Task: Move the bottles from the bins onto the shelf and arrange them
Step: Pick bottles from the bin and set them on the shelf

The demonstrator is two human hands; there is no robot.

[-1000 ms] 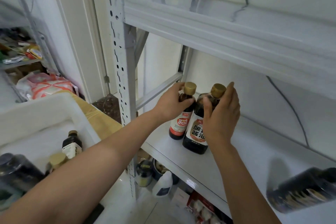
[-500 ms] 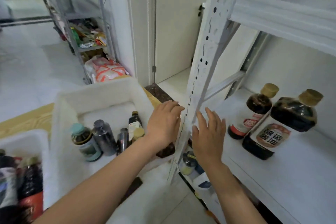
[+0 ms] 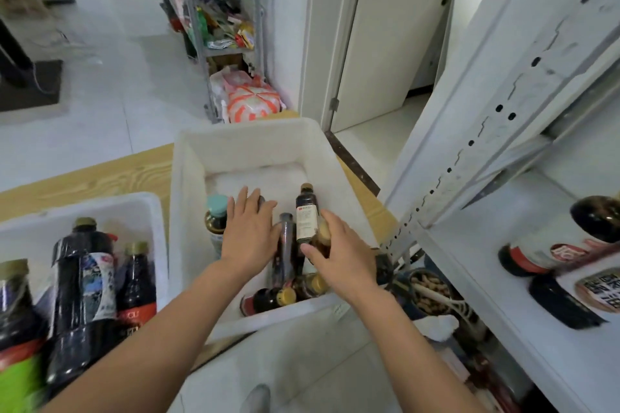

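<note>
Starting at the far left: a white left bin (image 3: 144, 208) on the wooden surface (image 3: 100, 171), crammed with tall dark bottles. At the picture's edge, a green-labelled bottle (image 3: 16, 329); beside it a big black bottle (image 3: 80, 295); against the bin's right wall, a red-labelled bottle (image 3: 137, 282).

Just beside that, on the same surface, the middle bin (image 3: 248, 134), also white. Inside, by its left wall, a teal-capped bottle (image 3: 216, 214), upright.

Immediately right of it, the left hand (image 3: 248, 231): palm down, fingers straight and slightly spread, held flat over the bin's contents, gripping nothing. Cannot tell whether touching anything beneath.

Between the two hands, a slim dark bottle (image 3: 287, 245), upright, and just right of it a white-labelled bottle (image 3: 306, 218), upright too.

Then the right hand (image 3: 342, 258), thumb and fingers curled round the neck of an amber bottle (image 3: 323, 235) with a gold cap, gripping it inside the bin near the right wall.

Lower down, against the bin's near wall, toppled bottles (image 3: 271, 300) on their sides.

Further right, the perforated grey upright (image 3: 486, 131), then the shelf (image 3: 469, 245), carrying two dark bottles at the right edge: a red-banded sauce bottle (image 3: 536, 255) and, nearer, a larger sauce bottle (image 3: 570, 298), just beside each other.
</note>
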